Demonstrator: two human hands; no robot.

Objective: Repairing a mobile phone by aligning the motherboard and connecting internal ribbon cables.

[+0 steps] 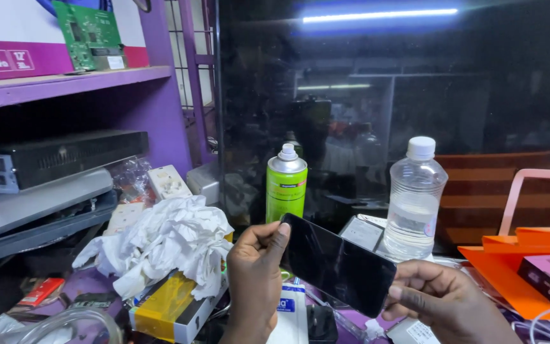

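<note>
Smartphone (338,264), dark glass up, sits at lower centre of the frame, tilted with its far end at upper left and its near end at lower right.

**Operator:** Confirm hand positions, left to right.

**Guide:** Your left hand (254,267) is clamped on the upper-left end, thumb and fingertips pinching that corner. Your right hand (444,296) grips the lower-right end from beneath, thumb on the edge. The hands are apart, one at each end, and the phone is lifted clear of the bench.

**Operator:** Surroundings?

**Guide:** At left, crumpled white tissue (167,245) rests on a yellow box (163,306). Behind the phone stands a green spray can (286,185); right of it, a clear plastic bottle (415,200) with a white cap. An orange folder (517,255) lies at far right.

**Operator:** Which step is this?

**Guide:** By my judgement, inspection of the screen: the glass is angled toward you, with nothing applied to it. Any following move calls for a steady two-point hold and pressure on the edges only, not on the glass face.
</note>
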